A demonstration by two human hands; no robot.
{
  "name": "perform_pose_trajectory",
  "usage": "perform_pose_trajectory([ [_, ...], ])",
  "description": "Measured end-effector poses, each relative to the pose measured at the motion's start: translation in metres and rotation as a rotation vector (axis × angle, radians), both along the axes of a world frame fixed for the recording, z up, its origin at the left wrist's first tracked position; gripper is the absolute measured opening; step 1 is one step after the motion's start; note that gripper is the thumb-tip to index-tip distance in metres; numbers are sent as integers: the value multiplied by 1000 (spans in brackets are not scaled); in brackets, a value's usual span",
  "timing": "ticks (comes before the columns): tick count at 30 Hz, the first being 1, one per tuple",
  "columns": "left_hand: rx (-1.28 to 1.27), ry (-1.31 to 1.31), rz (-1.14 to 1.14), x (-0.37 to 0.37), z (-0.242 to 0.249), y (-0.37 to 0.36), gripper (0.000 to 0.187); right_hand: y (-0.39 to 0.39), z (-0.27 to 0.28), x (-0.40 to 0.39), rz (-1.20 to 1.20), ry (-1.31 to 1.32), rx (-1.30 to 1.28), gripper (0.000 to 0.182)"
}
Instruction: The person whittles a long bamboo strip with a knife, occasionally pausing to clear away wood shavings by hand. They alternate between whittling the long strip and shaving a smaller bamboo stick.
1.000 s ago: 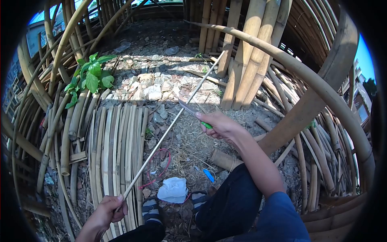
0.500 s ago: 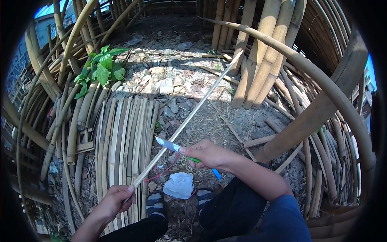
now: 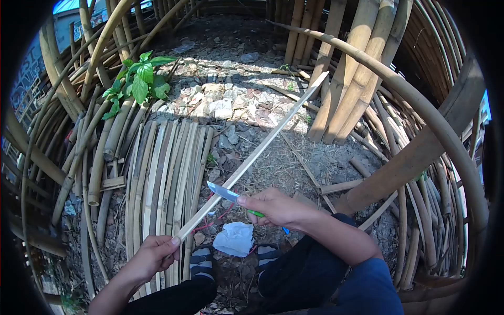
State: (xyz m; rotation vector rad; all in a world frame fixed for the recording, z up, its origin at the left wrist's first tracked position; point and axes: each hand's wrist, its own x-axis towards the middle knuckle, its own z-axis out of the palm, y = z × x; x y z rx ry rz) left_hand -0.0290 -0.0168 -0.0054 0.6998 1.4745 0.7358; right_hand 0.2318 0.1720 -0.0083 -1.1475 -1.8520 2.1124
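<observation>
A long, pale bamboo strip slants up and away to the right, its near end gripped by my left hand. My right hand is closed round the green handle of a knife. The knife's blade points left and lies across the strip, at or close to its surface; exact contact is hard to make out. Below the blade, a crumpled white plastic bag rests on the ground in front of my feet.
Split bamboo strips lie side by side at left. A leafy green plant grows behind them. Thick bamboo poles stand at the back right, and a bent pole arches over the right side. Stones and dry scraps cover the ground.
The view has shifted slightly. Both hands keep their hold, and the knife stays at about the same place along the bamboo strip.
</observation>
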Motion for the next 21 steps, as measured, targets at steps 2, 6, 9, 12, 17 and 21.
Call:
perform_pose_trajectory([
  [2, 6, 22, 13, 0, 0, -1, 45, 13, -2, 4, -17, 22, 3, 56],
  [6, 13, 23, 20, -2, 1, -4, 44, 62, 3, 28, -283, -39, 85, 56],
  [9, 0, 6, 33, 1, 4, -1, 42, 65, 10, 34, -344, -111, 95, 56],
  [12, -9, 28, 45, 4, 8, 2, 40, 30, 8, 18, -183, -78, 37, 56],
  [17, 40, 78, 39, 9, 13, 4, 35, -3, -3, 0, 59, 34, -85, 58],
  [21, 86, 160, -2, 7, 5, 4, 33, -12, -10, -7, 125, -4, -142, 58],
])
